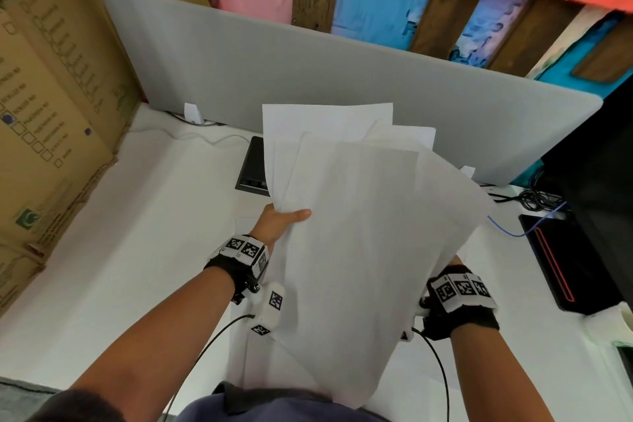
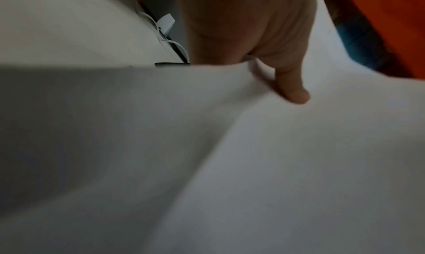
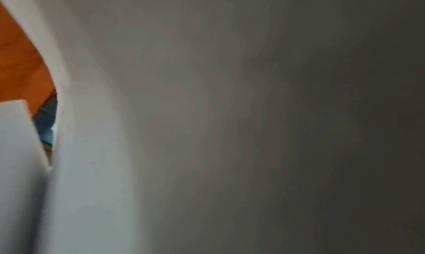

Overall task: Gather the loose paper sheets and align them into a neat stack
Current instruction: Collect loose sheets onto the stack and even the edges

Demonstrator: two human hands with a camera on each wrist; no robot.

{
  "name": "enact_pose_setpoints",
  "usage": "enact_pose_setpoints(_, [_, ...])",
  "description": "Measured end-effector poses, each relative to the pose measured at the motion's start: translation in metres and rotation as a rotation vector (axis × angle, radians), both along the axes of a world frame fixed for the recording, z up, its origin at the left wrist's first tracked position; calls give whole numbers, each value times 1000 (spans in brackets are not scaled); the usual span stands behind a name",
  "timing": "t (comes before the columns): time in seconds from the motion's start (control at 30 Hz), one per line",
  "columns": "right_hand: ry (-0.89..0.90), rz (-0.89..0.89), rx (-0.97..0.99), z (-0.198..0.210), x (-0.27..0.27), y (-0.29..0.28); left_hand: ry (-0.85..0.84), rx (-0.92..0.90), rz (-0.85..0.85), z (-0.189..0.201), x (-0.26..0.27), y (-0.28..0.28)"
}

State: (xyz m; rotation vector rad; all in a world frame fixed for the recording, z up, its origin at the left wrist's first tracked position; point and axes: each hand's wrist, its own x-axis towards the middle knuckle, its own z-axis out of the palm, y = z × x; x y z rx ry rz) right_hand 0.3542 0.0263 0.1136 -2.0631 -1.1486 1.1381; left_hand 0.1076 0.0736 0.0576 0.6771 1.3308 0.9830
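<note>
Holding a fanned bundle of white paper sheets above the white desk, the person grips it from both sides. The left hand pinches the bundle's left edge, thumb lying across the front sheet and the other fingers hidden behind the paper. The right hand sits at the bundle's lower right edge, almost wholly covered by paper, so I cannot tell how its fingers lie.

The sheets' long axis runs from the person's body away toward the grey divider panel, leaning slightly right of the left thumb. Their far corners splay apart, unaligned, beyond the fingers. One more sheet lies flat on the desk beneath the bundle, just below the left wrist.

Only the head view shows the fan of corners and the black tray past the left fingers. The left wrist view shows the thumb pressed on the paper. The right wrist view is filled by blurred paper, with no fingers visible.
</note>
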Motion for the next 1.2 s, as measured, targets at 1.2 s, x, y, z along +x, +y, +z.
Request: enact_pose_setpoints(1.2, [526, 71, 502, -22, -19, 18, 101, 463, 84, 13, -32, -2])
